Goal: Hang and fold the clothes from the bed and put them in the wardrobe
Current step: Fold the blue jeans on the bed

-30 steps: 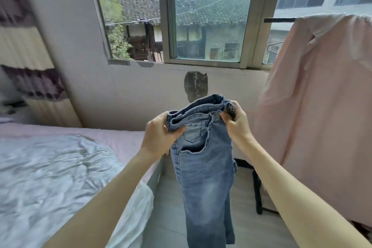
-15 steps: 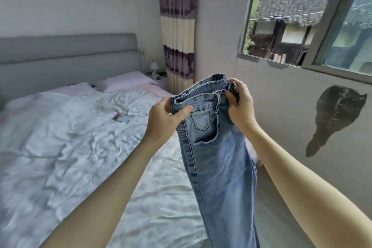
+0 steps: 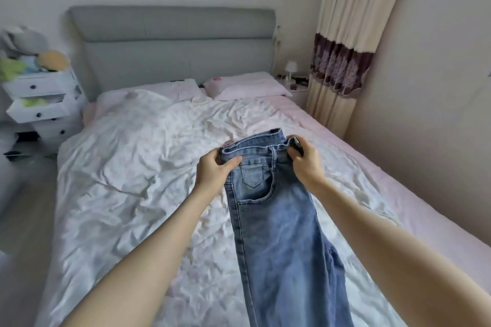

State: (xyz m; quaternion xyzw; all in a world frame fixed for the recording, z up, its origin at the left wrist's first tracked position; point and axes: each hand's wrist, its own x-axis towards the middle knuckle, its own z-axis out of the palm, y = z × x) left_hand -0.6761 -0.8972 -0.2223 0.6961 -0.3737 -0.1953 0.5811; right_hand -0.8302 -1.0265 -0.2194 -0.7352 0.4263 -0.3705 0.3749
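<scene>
Head view: the left hand (image 3: pixel 212 171) pinches one end of the jeans' (image 3: pixel 276 218) waistband and the right hand (image 3: pixel 305 164) clutches the other, probably to keep the doubled legs aligned for folding. Faded blue denim, stiff at the seams and pocket, trails back beneath the forearms. Under and beyond both hands spreads the bed's (image 3: pixel 132 167) crumpled white quilt; further ahead sit pale pink pillows (image 3: pixel 247 86) and a padded grey headboard (image 3: pixel 172 42).

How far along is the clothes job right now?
Done: nothing visibly put away; no wardrobe in view. In hand: the left hand and right hand grip the jeans by the waistband over the bed, doubled leg on leg. Left: finishing the fold and storing them.
</scene>
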